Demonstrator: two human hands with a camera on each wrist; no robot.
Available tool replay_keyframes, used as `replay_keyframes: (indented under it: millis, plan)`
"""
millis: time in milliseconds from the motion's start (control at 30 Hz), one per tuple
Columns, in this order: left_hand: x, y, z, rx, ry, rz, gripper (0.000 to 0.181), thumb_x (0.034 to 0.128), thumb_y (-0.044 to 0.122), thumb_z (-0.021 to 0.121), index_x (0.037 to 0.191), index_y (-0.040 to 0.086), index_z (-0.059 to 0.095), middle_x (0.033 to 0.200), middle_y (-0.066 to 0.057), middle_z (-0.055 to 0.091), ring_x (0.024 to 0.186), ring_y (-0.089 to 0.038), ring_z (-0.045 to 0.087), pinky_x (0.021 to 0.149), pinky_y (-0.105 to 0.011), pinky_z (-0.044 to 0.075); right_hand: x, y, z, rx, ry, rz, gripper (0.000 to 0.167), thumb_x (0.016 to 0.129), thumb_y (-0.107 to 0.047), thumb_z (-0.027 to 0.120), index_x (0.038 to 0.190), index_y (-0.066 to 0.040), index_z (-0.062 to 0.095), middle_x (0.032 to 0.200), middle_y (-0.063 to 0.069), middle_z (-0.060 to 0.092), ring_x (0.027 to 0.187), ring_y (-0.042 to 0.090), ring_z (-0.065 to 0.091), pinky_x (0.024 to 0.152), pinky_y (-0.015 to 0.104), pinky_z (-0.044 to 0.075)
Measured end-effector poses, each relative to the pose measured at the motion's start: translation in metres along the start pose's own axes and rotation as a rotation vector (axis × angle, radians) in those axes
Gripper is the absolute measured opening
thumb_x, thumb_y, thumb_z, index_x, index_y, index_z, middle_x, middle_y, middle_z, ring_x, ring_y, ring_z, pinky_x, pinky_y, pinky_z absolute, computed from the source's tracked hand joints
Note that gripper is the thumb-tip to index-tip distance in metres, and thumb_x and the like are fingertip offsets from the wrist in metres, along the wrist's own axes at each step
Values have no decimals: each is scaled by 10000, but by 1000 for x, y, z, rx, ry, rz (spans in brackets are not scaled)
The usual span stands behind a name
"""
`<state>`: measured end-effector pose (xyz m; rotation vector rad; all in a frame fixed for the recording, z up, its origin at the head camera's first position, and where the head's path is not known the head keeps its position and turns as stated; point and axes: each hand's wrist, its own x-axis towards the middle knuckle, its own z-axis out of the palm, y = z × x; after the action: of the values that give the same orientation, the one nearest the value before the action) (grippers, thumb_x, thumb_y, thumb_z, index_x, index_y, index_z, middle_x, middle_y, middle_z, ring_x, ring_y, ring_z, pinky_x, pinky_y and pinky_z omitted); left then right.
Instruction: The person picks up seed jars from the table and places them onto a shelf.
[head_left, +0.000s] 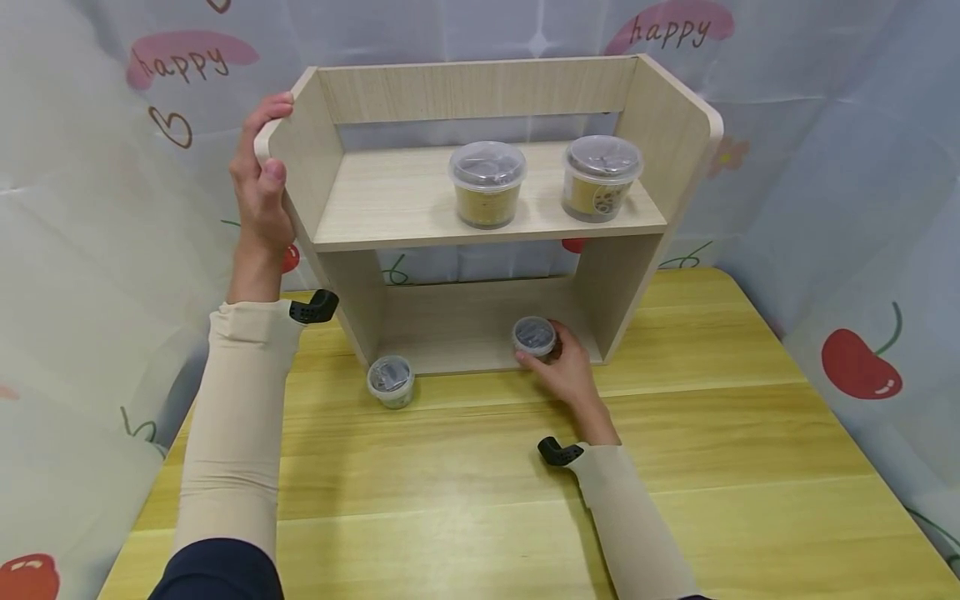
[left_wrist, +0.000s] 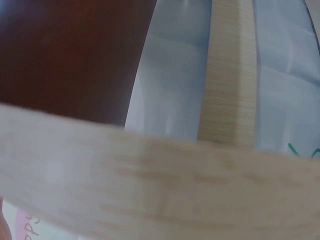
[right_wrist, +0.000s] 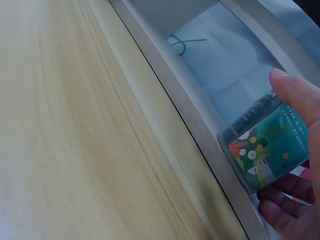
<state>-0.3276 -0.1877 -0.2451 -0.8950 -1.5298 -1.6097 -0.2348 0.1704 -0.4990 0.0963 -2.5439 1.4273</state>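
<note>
A small two-tier wooden shelf (head_left: 487, 196) stands on the table. My left hand (head_left: 261, 179) grips the upper front edge of its left side panel, thumb on the near side; in the left wrist view a blurred wooden panel (left_wrist: 165, 175) fills the lower part and most of that hand is hidden. With thumb and fingers around it, my right hand (head_left: 567, 371) holds a small lidded tub (head_left: 534, 335) at the lower tier's front, towards the right. The tub's teal printed label (right_wrist: 270, 145) shows in the right wrist view; I cannot tell whether its base touches the board.
Two larger tubs with clear lids and yellowish contents, one mid-shelf (head_left: 487, 185) and one further right (head_left: 602, 179), stand on the upper tier. Another small tub (head_left: 391, 382) sits on the table (head_left: 420, 500) by the shelf's left front corner. A printed curtain (head_left: 840, 250) hangs behind.
</note>
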Motion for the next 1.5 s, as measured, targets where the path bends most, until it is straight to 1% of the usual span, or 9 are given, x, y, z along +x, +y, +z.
replay_keyframes:
  millis: [100,300,500,900,1133,1300,1500]
  plan:
    - [1,0,0,3,-4,0,834,714,647,613,1191,-36,555,1315,-135,541,1163,-295,477,962,-320,404,1,2,-1,1,5,2,753,797,-325,815,1391,-16,471,1250,190,586,1060,328,608,894,470,494]
    - [1,-1,-1,7,-5,2,832,715,649,607,1189,-32,556,1317,-137,538,1169,-296,474,966,-322,398,3,1,-5,-2,3,20,783,793,-343,817,1403,-11,457,1271,196,574,1089,339,599,911,477,486]
    - [-1,0,0,16,1,8,779,739,601,585,1192,-32,553,1320,-133,540,1169,-306,478,982,-336,401,5,0,-8,-11,-8,54,807,804,-356,806,1428,-9,429,1297,207,560,1111,348,589,920,479,479]
    - [-3,4,4,-4,9,5,642,771,479,558,1194,-4,561,1320,-137,533,1161,-325,479,1000,-360,409,7,6,-8,16,-2,29,776,812,-328,802,1412,2,438,1284,216,556,1132,360,578,939,492,472]
    - [-2,3,2,7,10,1,677,762,510,565,1199,-7,560,1329,-124,534,1175,-315,475,1011,-360,396,7,6,-8,16,-11,24,785,820,-324,795,1422,10,419,1297,222,543,1145,368,570,950,497,465]
    - [-2,2,2,3,8,0,663,765,492,560,1199,-10,557,1327,-119,535,1174,-316,475,1012,-362,396,5,5,-10,21,-20,24,803,817,-305,802,1435,12,400,1307,226,535,1139,373,576,955,496,464]
    - [-1,3,2,1,9,-3,767,729,592,596,1190,-21,560,1310,-121,543,1163,-300,476,981,-331,395,2,6,-11,29,-4,20,823,810,-283,809,1445,28,388,1260,236,557,1123,370,580,966,480,458]
